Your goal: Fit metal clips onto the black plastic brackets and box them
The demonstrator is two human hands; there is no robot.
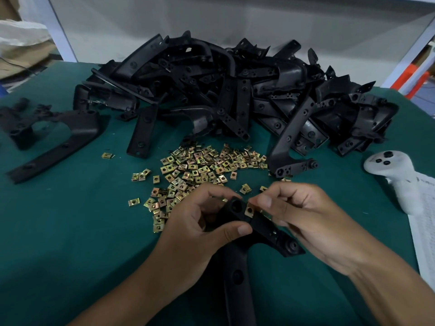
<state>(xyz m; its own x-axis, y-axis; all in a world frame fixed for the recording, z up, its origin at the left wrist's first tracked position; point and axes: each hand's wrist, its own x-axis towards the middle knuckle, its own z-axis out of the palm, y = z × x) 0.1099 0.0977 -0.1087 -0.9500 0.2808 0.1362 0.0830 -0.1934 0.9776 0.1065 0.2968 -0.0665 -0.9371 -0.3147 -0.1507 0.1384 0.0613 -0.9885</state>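
Observation:
My left hand (200, 222) grips the top end of a black plastic bracket (237, 260) held low over the green table. My right hand (303, 212) pinches a small brass-coloured metal clip (250, 211) against the bracket's upper edge, beside a round hole. Just beyond my hands lies a loose scatter of metal clips (200, 168). Behind it rises a big heap of black brackets (223, 90).
Two black brackets (58, 137) lie apart at the left on the green table (70, 220). A white hand controller (390, 170) rests at the right, next to a printed white sheet (423, 231). A white frame and wall stand behind the table.

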